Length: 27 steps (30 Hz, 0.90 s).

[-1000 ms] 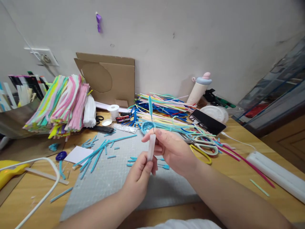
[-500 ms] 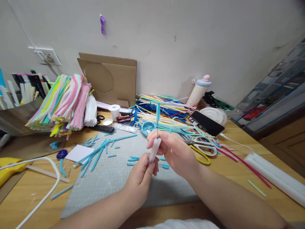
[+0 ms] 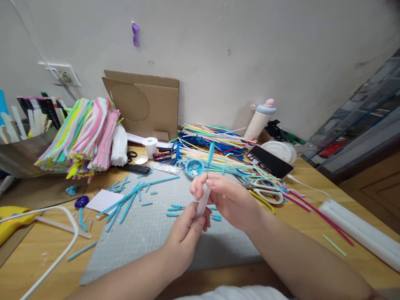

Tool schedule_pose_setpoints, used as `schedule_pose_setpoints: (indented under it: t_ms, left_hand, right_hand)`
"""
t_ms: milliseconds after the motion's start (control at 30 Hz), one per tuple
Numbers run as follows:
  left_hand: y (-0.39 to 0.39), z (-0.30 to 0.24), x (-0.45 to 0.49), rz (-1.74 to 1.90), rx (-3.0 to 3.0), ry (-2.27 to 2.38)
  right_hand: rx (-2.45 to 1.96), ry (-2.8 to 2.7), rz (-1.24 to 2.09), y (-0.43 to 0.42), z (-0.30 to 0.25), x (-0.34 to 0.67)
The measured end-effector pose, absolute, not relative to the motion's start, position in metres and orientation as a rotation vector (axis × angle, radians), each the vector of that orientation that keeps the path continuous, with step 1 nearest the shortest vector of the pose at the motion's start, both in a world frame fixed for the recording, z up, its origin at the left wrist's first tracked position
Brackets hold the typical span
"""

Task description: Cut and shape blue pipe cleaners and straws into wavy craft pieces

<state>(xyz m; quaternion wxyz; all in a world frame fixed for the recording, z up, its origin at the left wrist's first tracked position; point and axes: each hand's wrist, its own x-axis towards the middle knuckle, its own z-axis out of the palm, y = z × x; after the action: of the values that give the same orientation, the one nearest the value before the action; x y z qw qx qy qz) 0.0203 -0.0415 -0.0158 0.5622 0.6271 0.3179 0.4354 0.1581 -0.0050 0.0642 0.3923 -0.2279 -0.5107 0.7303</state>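
Observation:
My left hand (image 3: 184, 233) pinches the lower end of a short white tube (image 3: 203, 202) above the grey cutting mat (image 3: 146, 233). My right hand (image 3: 229, 200) closes around the tube's upper end and grips a thin wire tipped with a turquoise pipe cleaner piece (image 3: 211, 153) that sticks up from my fingers. Short turquoise pipe cleaner cuttings (image 3: 128, 200) lie scattered on the mat to the left and just beneath my hands.
A heap of coloured pipe cleaners (image 3: 215, 146) lies behind my hands, with scissors (image 3: 265, 189), a black phone (image 3: 270, 160) and a bottle (image 3: 260, 118) to the right. Pastel pipe cleaner bundles (image 3: 84, 137) and cardboard (image 3: 143, 104) stand at back left. A yellow glue gun (image 3: 12, 218) sits far left.
The turquoise-tipped wire has sunk lower and shifted right, with less of it showing above my right fingers. The white tube now tilts more, and both hands sit slightly lower.

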Motion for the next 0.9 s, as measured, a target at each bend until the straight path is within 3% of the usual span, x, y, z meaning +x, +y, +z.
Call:
schedule_pose_setpoints:
  t_ms: [900]
  left_hand:
    - [-0.028,-0.003,0.024,1.104,1.272,0.603]
  right_hand:
    - [-0.511,-1.418,1.79,-0.004,0.063,0.161]
